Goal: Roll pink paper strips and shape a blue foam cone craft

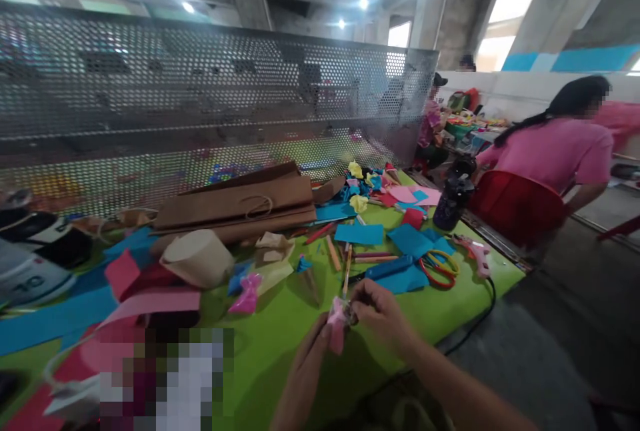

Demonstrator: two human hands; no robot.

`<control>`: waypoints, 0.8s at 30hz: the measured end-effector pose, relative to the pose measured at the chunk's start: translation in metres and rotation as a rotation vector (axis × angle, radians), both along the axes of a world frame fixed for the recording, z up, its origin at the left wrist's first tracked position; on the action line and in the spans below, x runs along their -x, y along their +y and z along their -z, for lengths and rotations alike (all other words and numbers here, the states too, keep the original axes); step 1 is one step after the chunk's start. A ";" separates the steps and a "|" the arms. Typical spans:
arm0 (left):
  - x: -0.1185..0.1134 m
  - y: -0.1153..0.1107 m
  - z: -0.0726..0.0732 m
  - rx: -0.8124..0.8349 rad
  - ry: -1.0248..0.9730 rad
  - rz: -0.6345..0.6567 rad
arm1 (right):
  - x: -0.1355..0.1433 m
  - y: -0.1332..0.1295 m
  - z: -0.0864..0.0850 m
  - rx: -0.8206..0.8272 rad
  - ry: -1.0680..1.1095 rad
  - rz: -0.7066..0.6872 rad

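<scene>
Down at the near edge of the green table (280, 344), both hands are pinched shut on one small pink paper piece (338, 325); left hand (309, 357) grips its lower side, right hand (381, 314) nips the top; it's held just above the tabletop. Looks super light and floppy, creases easily I'd guess, so fingertip holds near the edges seem best; scissors (439, 267) and a glue gun (475, 254) sit further right, well apart.
</scene>
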State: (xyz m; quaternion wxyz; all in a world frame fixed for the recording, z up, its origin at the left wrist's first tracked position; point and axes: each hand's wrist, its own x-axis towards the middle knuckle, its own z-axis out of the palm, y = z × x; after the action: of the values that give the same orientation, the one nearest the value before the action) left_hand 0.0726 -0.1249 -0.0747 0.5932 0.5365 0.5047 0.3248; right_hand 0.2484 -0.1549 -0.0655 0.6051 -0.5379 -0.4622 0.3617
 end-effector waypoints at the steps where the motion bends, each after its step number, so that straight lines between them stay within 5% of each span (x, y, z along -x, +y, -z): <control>1: -0.001 0.000 -0.003 0.028 0.006 -0.011 | 0.000 0.000 0.001 -0.003 0.004 -0.001; 5: -0.007 0.006 -0.005 0.128 -0.027 -0.024 | -0.001 0.002 0.007 -0.018 0.009 0.016; 18: 0.000 0.018 0.020 0.121 -0.065 -0.072 | -0.016 -0.007 0.019 -0.018 -0.064 0.024; 21: 0.007 0.022 0.033 0.133 -0.061 -0.058 | -0.057 -0.037 0.000 -0.051 -0.227 0.185; 24: 0.012 0.028 0.045 0.155 -0.065 -0.014 | -0.120 -0.098 -0.043 -0.107 -0.474 0.534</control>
State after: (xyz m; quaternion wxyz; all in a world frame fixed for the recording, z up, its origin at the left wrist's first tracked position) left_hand 0.0605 -0.0966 -0.1199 0.6466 0.4748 0.5126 0.3061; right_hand 0.3679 -0.2530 -0.0230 0.5816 -0.6762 -0.4512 0.0314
